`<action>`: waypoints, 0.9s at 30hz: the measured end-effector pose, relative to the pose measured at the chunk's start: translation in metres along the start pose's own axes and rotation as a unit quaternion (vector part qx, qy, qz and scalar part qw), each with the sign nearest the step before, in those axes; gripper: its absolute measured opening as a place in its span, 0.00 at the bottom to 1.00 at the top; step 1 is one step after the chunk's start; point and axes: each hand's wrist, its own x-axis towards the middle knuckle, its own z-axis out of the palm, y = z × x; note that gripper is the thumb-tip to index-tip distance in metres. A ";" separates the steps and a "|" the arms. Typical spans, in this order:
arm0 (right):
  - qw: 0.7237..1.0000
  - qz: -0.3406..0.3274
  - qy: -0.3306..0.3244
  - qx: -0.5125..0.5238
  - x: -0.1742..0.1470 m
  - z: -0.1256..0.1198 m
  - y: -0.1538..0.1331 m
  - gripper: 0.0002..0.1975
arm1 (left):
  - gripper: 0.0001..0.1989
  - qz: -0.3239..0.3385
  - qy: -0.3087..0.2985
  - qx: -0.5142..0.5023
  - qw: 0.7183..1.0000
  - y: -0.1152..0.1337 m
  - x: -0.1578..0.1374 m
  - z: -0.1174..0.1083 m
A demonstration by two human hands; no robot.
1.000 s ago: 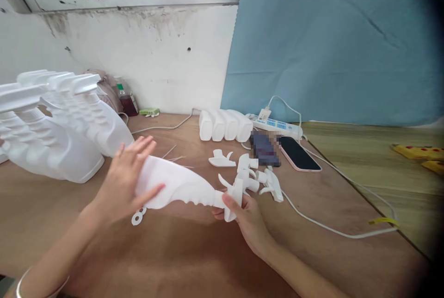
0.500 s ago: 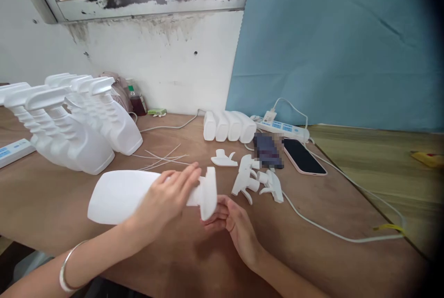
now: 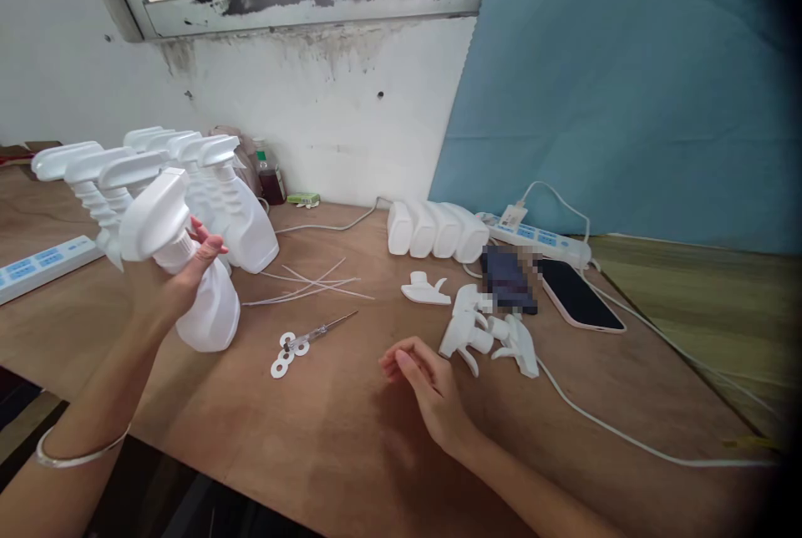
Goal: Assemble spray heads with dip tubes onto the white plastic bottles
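Observation:
My left hand (image 3: 191, 271) is closed around the neck of a white spray bottle (image 3: 213, 308), which carries a white trigger head (image 3: 156, 216). It holds the bottle tilted at the left, in front of several similar spray bottles (image 3: 247, 225). My right hand (image 3: 419, 379) hovers low over the middle of the table, fingers loosely curled and nothing visible in them. Loose white trigger heads (image 3: 467, 333) lie just right of that hand. Between my hands are small white ring washers (image 3: 279, 367), a thin clear-handled screwdriver (image 3: 322, 329) and thin white tubes (image 3: 313, 283).
Several white bottles (image 3: 401, 229) lie on their sides at the back. Beyond the trigger heads are a phone (image 3: 580, 296), a dark partly blurred item (image 3: 510, 279) and a power strip (image 3: 545, 244). A white cable (image 3: 601, 429) runs along the right. Another power strip (image 3: 50, 266) lies left.
My left hand has carried the bottle from the middle to the left and raised it more upright. The washers and screwdriver now show. My right hand is away from the trigger head; the view shifted left.

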 end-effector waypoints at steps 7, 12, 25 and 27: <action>0.923 -0.273 -0.036 -0.270 0.068 0.040 0.012 0.07 | 0.12 0.030 0.004 -0.063 0.998 -0.015 0.008 -0.010; 0.898 -0.276 -0.102 -0.328 0.113 0.069 0.022 0.15 | 0.26 -0.035 -0.002 -0.010 0.999 -0.027 0.001 -0.015; 0.828 -0.271 -0.216 -0.440 0.119 0.052 0.025 0.20 | 0.38 0.139 0.038 0.324 0.935 -0.076 -0.033 -0.027; 0.825 -0.273 -0.220 -0.443 0.110 0.042 0.022 0.19 | 0.37 0.160 0.019 0.369 0.915 -0.073 -0.028 -0.026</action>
